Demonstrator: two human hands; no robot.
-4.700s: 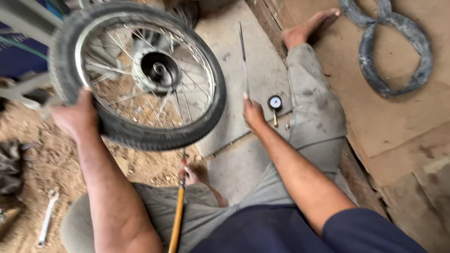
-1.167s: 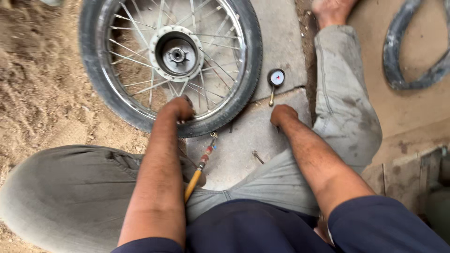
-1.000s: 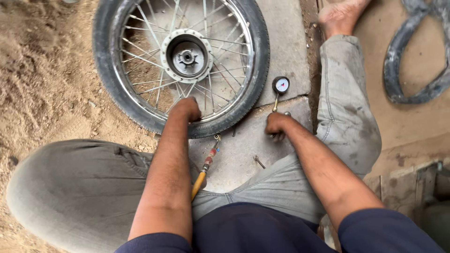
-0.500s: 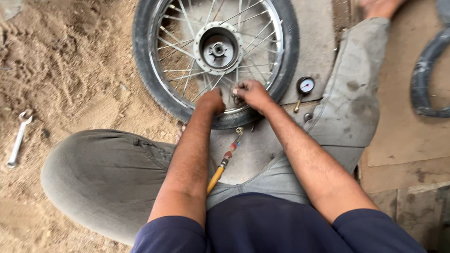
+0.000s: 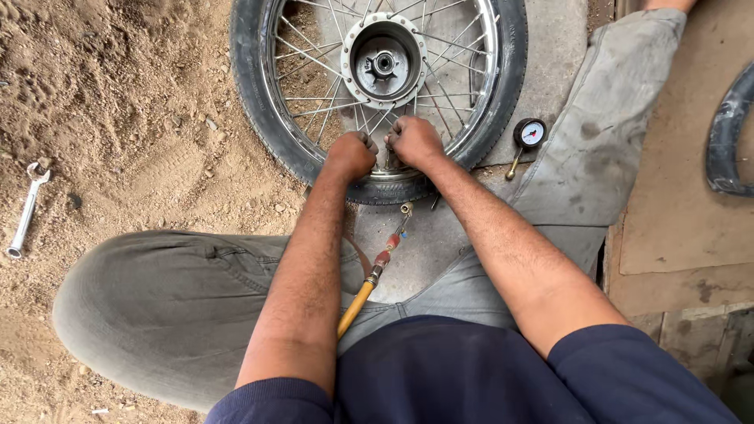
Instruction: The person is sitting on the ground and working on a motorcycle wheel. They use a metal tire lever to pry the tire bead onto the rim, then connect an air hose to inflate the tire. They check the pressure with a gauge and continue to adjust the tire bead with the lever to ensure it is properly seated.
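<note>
Ground: sandy dirt is seen at 9 o'clock, with a grey concrete slab (image 5: 550, 63) under the work and flat brown boards (image 5: 675, 204) at 3 o'clock.
Wheel: a spoked wheel (image 5: 377, 86) with its black tyre is laid flat at 12 o'clock, hub up.
Left hand: the left hand (image 5: 351, 155) is clenched at the near rim of the wheel; what is gripped inside the fist cannot be told.
Right hand: the right hand (image 5: 415, 141) is closed just beside it, pressed on the same stretch of rim and spokes.
Hose: a yellow air hose (image 5: 357, 302) with a brass end is laid between the legs at 6 o'clock, its tip near the tyre but apart from both hands.
Gauge: a round dial gauge (image 5: 530, 133) is left on the slab at 2 o'clock.
Spanner: a spanner (image 5: 25, 212) is left in the sand at 9 o'clock.
Tube: a black rubber loop (image 5: 726, 133) is partly seen at 3 o'clock.
Doing it well: pressure is best kept even from both fists, the wheel held flat, and fingers kept clear of the spokes.
Packages, labels, signs: none are seen; only the gauge's pale face carries markings, too small to tell.
</note>
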